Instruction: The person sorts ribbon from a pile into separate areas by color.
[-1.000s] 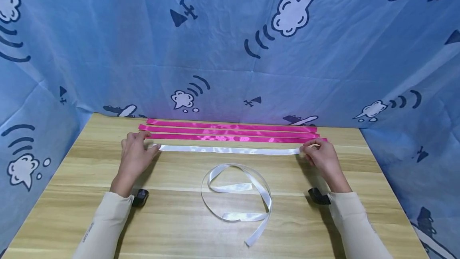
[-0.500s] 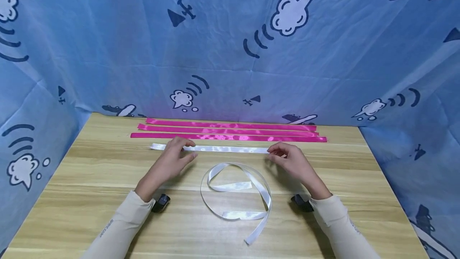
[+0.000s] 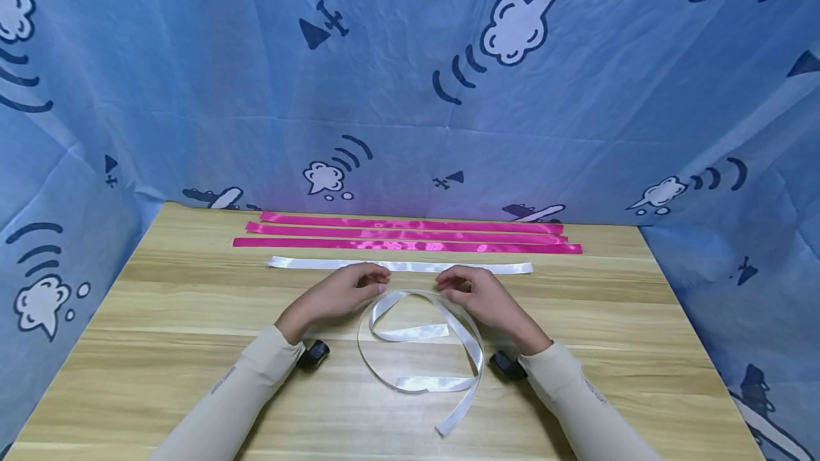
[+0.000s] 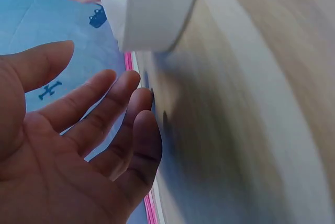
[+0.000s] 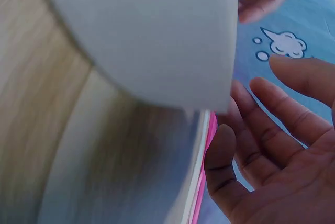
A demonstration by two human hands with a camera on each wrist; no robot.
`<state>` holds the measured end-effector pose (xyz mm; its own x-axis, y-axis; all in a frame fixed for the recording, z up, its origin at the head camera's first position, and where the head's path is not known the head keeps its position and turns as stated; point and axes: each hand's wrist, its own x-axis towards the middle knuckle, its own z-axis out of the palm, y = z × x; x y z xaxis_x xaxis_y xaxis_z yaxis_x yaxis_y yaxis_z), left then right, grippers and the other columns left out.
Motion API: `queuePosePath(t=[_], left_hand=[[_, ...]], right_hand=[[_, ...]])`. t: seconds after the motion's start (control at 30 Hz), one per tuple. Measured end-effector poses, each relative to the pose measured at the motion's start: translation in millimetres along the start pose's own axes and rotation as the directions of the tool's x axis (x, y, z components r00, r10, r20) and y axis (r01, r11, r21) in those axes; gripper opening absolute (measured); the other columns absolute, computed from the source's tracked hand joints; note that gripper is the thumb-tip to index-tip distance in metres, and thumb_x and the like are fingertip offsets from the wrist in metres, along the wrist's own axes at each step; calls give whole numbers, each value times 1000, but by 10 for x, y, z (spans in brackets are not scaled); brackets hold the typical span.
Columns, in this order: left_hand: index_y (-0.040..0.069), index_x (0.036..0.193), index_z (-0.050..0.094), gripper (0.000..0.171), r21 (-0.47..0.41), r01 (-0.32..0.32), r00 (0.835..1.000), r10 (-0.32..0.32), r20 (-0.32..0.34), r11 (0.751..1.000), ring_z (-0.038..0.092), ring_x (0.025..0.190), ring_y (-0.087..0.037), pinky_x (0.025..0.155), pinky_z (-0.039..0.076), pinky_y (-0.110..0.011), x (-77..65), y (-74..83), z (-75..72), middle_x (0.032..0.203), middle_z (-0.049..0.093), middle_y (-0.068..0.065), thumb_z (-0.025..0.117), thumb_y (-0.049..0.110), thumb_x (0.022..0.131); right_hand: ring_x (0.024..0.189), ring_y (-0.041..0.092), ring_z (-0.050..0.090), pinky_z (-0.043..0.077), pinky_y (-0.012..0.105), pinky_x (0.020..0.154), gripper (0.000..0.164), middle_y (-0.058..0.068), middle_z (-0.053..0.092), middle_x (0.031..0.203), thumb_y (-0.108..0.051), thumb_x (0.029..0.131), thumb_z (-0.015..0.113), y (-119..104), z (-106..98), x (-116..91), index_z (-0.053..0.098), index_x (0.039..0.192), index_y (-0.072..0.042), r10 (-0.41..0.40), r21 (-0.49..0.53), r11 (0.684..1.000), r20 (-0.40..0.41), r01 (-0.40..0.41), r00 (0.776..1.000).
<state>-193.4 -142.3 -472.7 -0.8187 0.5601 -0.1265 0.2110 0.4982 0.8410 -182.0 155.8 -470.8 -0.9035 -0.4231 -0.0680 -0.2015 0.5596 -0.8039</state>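
Note:
A loosely coiled white satin ribbon (image 3: pixel 416 334) stands partly on edge on the wooden table, its loose end (image 3: pixel 453 418) trailing toward the front. My left hand (image 3: pixel 339 296) hovers at the coil's far left, thumb by its rim. Across from it, my right hand (image 3: pixel 483 297) is at the far right of the coil. Both hands hold nothing, with fingers relaxed and slightly bent. In the left wrist view the coil (image 4: pixel 152 9) looms large above the fingers; the right wrist view shows the coil (image 5: pixel 157 41) likewise. Just beyond the hands lies a straight white ribbon (image 3: pixel 416 267).
Farther back, three pink ribbons (image 3: pixel 410 245) lie side by side, roughly parallel to the straight white one. A blue printed cloth (image 3: pixel 384 91) rises behind the table (image 3: pixel 192 283) and along both sides. Each wrist carries a small black camera (image 3: pixel 314 355).
Both hands have left the ends of the straight white ribbon, slid inward along it, and come nearer to the coiled ribbon. The straight ribbon now lies flat, untouched.

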Motion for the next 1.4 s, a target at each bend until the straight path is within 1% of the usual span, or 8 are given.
queuePosePath(t=[0.07, 0.17, 0.37, 0.63, 0.83, 1.07, 1.27, 1.4], left_hand=[[-2, 139, 62, 37, -2, -15, 1000, 15, 15, 1000, 68, 119, -27, 106, 53, -44, 43, 8, 21, 131, 70, -15, 57, 19, 108], [-1, 138, 64, 36, -4, -27, 999, 27, 36, 1000, 68, 119, -27, 105, 54, -43, 101, 28, 54, 132, 71, -15, 57, 18, 108], [1, 137, 65, 34, -17, -26, 996, 27, 84, 1000, 68, 122, -25, 108, 52, -41, 210, 72, 123, 132, 71, -13, 57, 18, 108], [2, 133, 68, 31, -23, -19, 995, 21, 100, 1000, 69, 117, -22, 107, 53, -40, 331, 122, 164, 125, 75, -11, 58, 16, 107], [3, 128, 71, 27, -32, -29, 992, 33, 125, 999, 69, 112, -17, 104, 53, -35, 408, 146, 221, 121, 77, -10, 59, 13, 106], [3, 122, 74, 23, -23, -47, 991, 49, 127, 999, 68, 99, -11, 94, 54, -29, 439, 190, 266, 112, 78, -10, 60, 11, 106], [3, 119, 75, 21, -13, -57, 992, 58, 113, 998, 65, 94, -7, 90, 53, -27, 438, 185, 290, 108, 79, -8, 61, 12, 105], [6, 116, 77, 20, -17, -60, 994, 61, 96, 998, 62, 87, -5, 84, 51, -24, 413, 189, 300, 103, 79, -6, 64, 15, 104]], right_hand=[[101, 21, 71, 58, 39, 92, 21, 11, 77, 110, -2, 99, 68, -15, 42, 30, 74, 119, -1, -3, 2, 1000, 11, 3, 1000], [98, 20, 70, 58, 37, 91, 20, 11, 76, 108, -2, 99, 68, -24, 86, 77, 74, 118, 0, -13, 1, 1000, 26, 13, 1000], [89, 14, 64, 55, 31, 83, 16, 7, 73, 102, -3, 100, 67, -10, 134, 135, 75, 114, -3, 5, -33, 999, 58, -3, 998], [83, 12, 60, 52, 27, 77, 11, 6, 71, 95, -1, 99, 67, 3, 153, 171, 76, 104, -4, 1, -63, 998, 58, 2, 998], [80, 13, 57, 49, 26, 74, 11, 6, 70, 92, 2, 99, 66, 26, 158, 186, 75, 97, -4, 3, -61, 998, 61, 1, 998], [81, 12, 58, 49, 25, 74, 12, 6, 71, 91, 2, 98, 65, 34, 168, 184, 74, 93, -4, 7, -43, 999, 53, -4, 999], [82, 13, 60, 49, 25, 75, 12, 4, 72, 90, 0, 98, 67, -26, 149, 142, 73, 92, -7, 29, -19, 999, 47, -28, 998], [79, 15, 59, 49, 25, 70, 11, 6, 71, 89, 0, 99, 66, -88, 111, 100, 72, 93, -6, 37, 17, 999, 39, -38, 999]])
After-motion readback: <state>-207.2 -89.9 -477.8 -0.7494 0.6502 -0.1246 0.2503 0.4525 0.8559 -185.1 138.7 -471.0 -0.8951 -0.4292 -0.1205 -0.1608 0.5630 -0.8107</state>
